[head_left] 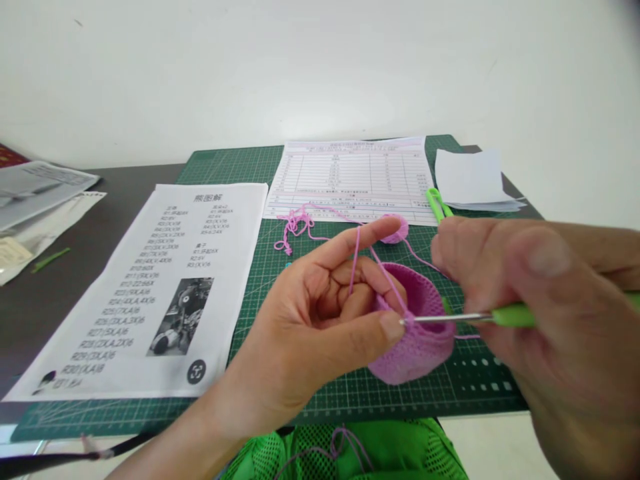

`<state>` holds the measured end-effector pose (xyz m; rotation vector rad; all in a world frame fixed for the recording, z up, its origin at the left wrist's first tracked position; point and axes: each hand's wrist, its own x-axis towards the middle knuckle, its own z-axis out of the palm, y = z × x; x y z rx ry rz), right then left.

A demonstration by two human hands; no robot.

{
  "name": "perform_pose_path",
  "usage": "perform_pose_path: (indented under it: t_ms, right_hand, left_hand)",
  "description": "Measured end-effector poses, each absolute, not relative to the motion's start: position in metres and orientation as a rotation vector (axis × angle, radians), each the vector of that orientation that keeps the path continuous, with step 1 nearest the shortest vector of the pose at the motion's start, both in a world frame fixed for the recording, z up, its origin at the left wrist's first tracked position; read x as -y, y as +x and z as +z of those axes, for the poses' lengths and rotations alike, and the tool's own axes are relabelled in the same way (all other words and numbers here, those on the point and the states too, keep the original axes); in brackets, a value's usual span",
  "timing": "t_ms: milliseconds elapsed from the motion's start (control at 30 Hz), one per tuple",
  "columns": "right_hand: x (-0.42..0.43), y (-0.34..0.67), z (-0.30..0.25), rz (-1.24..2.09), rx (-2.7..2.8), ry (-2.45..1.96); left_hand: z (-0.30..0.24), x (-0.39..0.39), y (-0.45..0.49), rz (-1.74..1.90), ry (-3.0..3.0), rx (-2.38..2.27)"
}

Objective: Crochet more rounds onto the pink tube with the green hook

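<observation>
A pink crocheted cup-shaped piece (407,357) hangs from my left hand (320,320), which pinches its rim between thumb and fingers. Pink yarn (385,268) runs over the raised left index finger and down to the rim. My right hand (530,320) is closed around a crochet hook (515,315) with a green handle. The hook's metal shaft lies across the rim, its tip beside my left thumb; whether a loop is on it is too small to tell. Behind the piece sits a small ball of pink yarn (397,230).
A green cutting mat (270,287) covers the dark table (135,172). On it lie a printed pattern sheet (135,280), a table-ruled sheet (345,177), white paper slips (469,175), a bright green clip (437,203) and tangled pink yarn (297,223). A green mesh bag (400,450) is below the table edge.
</observation>
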<state>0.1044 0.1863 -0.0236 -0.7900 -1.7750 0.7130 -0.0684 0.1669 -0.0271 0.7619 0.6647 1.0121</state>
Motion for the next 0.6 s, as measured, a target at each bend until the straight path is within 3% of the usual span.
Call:
perform_pose_path:
  t_ms: [300,600]
  right_hand:
    - [-0.184,0.104,-0.017,0.037,1.967,-0.791]
    - [-0.195,0.094,-0.007,0.298,1.916,-0.792]
  left_hand:
    - [-0.026,-0.166,-0.068,1.011,0.793,-0.705]
    - [-0.026,-0.160,-0.066,1.130,0.904,-0.872]
